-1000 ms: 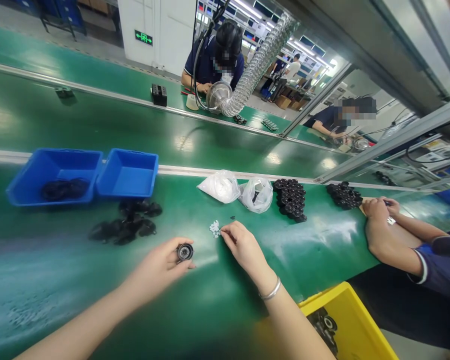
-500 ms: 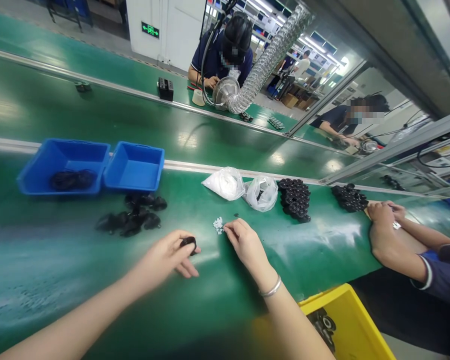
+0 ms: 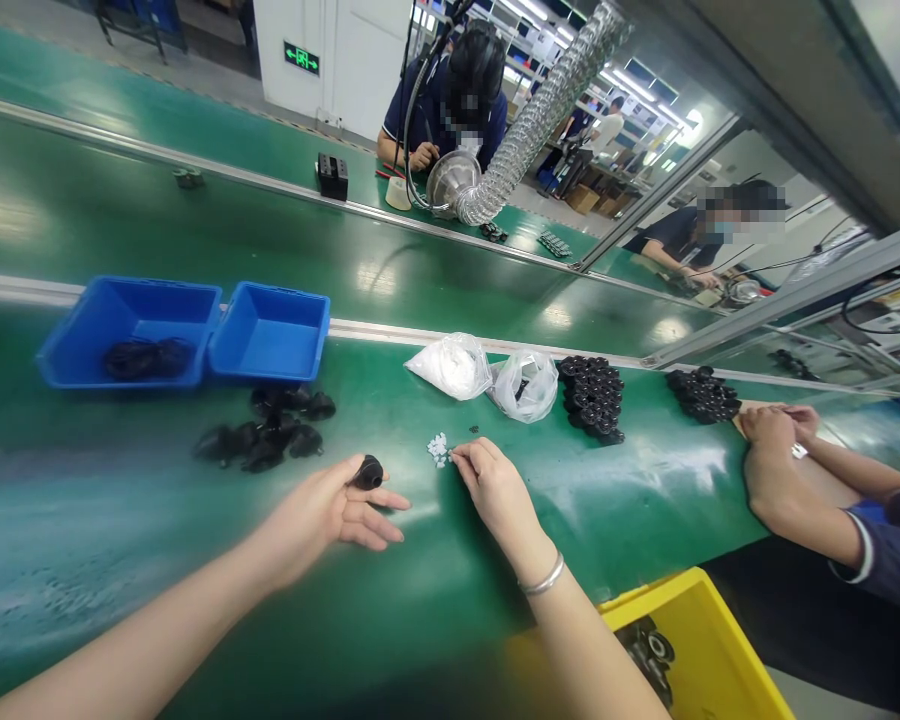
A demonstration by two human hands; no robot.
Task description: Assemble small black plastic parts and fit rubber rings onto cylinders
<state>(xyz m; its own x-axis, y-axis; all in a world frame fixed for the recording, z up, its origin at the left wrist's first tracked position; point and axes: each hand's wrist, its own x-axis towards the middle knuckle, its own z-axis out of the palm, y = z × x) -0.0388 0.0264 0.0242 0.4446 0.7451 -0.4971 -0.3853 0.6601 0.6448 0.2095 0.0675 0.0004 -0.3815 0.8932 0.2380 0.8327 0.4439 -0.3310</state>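
Observation:
A round black plastic part (image 3: 368, 472) rests between the thumb and index finger of my left hand (image 3: 328, 515), whose other fingers are stretched out. My right hand (image 3: 491, 487) has its thumb and fingertips pinched together at the edge of a small heap of white pieces (image 3: 437, 448). Whatever lies between those fingertips is too small to make out. A few tiny black bits (image 3: 474, 429) lie just beyond the right hand. To the left of my left hand is a loose group of black parts (image 3: 270, 438) on the green work surface (image 3: 390, 620).
Blue bins (image 3: 270, 345) stand at the back left. Beyond the white heap are a bag of white pieces (image 3: 450, 368) and another plastic bag (image 3: 525, 385). Black parts (image 3: 594, 398) are piled to their right. A yellow crate (image 3: 709, 640) sits front right, near a co-worker's hands (image 3: 776, 425).
My left hand has turned and its fingers have spread, so the black part now shows differently at the thumb. My right hand stays pinched by the white pieces.

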